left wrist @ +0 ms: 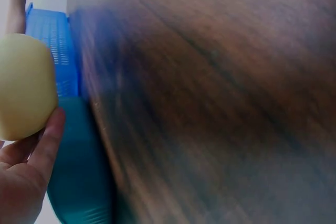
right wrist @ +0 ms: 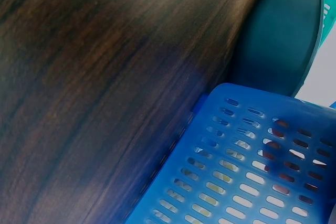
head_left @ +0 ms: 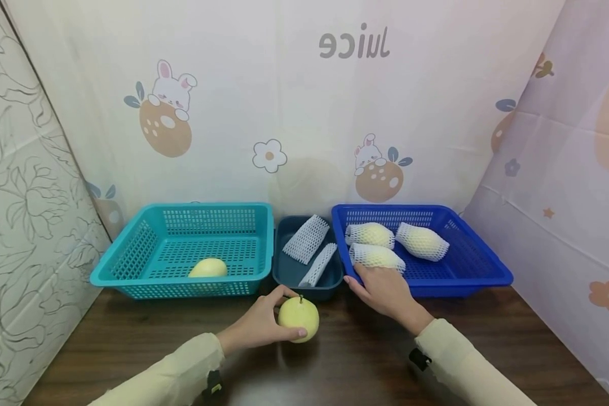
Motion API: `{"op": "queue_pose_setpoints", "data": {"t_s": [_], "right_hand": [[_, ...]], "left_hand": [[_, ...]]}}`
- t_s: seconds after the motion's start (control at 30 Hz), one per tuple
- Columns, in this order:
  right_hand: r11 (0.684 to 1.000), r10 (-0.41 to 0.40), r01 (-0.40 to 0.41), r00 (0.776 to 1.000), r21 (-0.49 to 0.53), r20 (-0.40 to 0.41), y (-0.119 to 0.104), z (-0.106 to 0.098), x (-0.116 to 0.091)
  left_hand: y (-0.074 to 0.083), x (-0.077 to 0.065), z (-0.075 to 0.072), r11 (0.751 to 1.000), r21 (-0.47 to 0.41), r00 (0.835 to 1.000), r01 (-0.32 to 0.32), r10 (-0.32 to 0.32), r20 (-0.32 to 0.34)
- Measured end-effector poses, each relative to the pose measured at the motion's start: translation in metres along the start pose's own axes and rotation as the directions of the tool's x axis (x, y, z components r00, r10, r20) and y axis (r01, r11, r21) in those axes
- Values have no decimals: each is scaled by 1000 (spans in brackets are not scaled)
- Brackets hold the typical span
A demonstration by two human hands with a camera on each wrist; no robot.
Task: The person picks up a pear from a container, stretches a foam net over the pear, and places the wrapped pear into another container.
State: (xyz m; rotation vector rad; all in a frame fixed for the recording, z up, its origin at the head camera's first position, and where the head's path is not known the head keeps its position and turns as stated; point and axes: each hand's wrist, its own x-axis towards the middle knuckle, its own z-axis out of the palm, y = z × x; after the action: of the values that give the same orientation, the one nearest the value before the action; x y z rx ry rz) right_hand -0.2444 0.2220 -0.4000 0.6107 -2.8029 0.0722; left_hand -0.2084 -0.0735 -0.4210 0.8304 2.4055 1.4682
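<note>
In the head view my left hand (head_left: 261, 321) grips a bare yellow-green pear (head_left: 298, 319), stem up, over the front of the table. The same pear (left wrist: 25, 87) fills the left edge of the left wrist view. My right hand (head_left: 385, 290) reaches over the near rim of the blue basket (head_left: 467, 270), at the nearest pear in a white foam net (head_left: 378, 257). Its fingertips are mostly hidden, so I cannot tell whether they hold that pear. Two more netted pears, one at the back left (head_left: 369, 234) and one farther right (head_left: 422, 242), lie in this basket.
A teal basket (head_left: 182, 285) on the left holds a bare pear (head_left: 209, 268). Between the baskets, a small dark teal bin (head_left: 284, 270) contains two loose foam nets, one wide (head_left: 307, 239) and one narrow (head_left: 318, 266). A printed curtain (head_left: 304, 113) hangs behind the wooden table (head_left: 345, 366).
</note>
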Motion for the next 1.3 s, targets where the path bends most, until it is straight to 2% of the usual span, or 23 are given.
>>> {"op": "queue_pose_setpoints", "data": {"t_s": [0.13, 0.7, 1.0, 1.13, 1.3], "right_hand": [[1000, -4, 4, 1000, -5, -1, 0, -1, -1], [1000, -6, 6, 1000, -14, 2, 0, 0, 0], [1000, -11, 11, 1000, 9, 10, -1, -4, 1], [999, -11, 7, 998, 53, 70, 1, -10, 3], [993, -10, -16, 978, 121, 208, 4, -16, 5]], "left_hand": [[-5, 2, 5, 1000, 7, 1000, 20, -20, 20], [-17, 1, 15, 998, 30, 998, 47, -48, 35], [-18, 0, 15, 997, 40, 997, 63, -64, 31], [-17, 2, 14, 995, 54, 994, 87, -90, 55], [-15, 2, 15, 990, 70, 989, 121, -127, 81]]}}
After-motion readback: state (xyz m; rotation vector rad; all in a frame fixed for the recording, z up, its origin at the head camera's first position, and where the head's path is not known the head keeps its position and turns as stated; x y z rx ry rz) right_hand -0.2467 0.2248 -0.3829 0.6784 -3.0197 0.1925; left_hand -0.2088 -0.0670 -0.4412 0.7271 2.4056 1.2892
